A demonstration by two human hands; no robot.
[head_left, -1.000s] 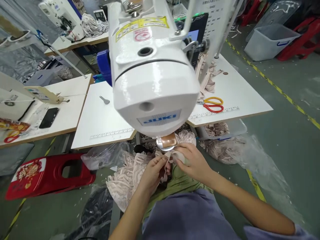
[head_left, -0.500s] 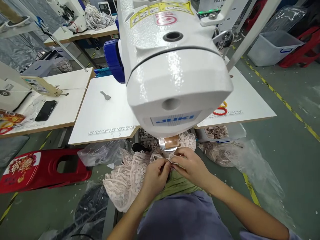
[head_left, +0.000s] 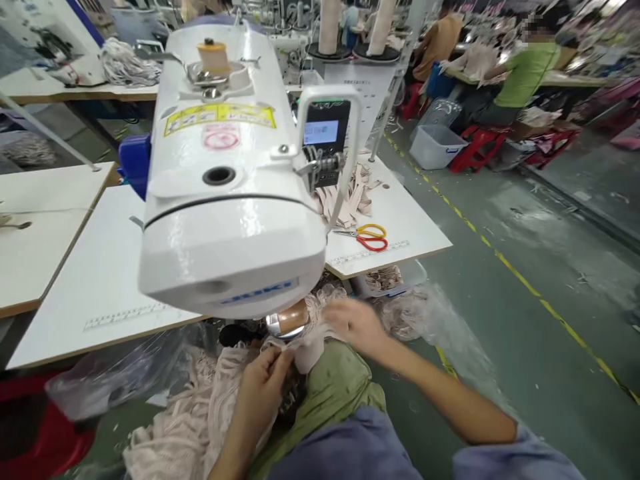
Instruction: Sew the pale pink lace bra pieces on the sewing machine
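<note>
Fabric sits at the centre of what we see: a pale pink fabric piece [head_left: 310, 350] lies over the lap, right below the head of the white sewing machine [head_left: 230, 220]. The left hand [head_left: 260, 390] has thumb and forefinger pressed together on the near edge of that piece, pinching it, with the other fingers curled in beneath. The right hand [head_left: 356, 321] is blurred. We can tell that it rests on the far end of the same piece, but we cannot tell whether its fingers are spread or closed on the cloth. Just beyond the left fingertips we make out a shiny metal part [head_left: 290, 320] with a copper-coloured band, under the machine head. Below and to the left of the left hand's fingers spreads a heap of pink lace [head_left: 195, 420], and under both hands lies a green cloth [head_left: 335, 383]. Farther out from the right fingers, up on the white table [head_left: 100, 280], we see scissors [head_left: 369, 237] with red and yellow handles just beside a bundle of pink strips [head_left: 350, 197]. Left of the left fingers a clear plastic bag [head_left: 110, 380] sags below the table edge. Well beyond the right hand a grey bin [head_left: 437, 145] stands on the floor.
</note>
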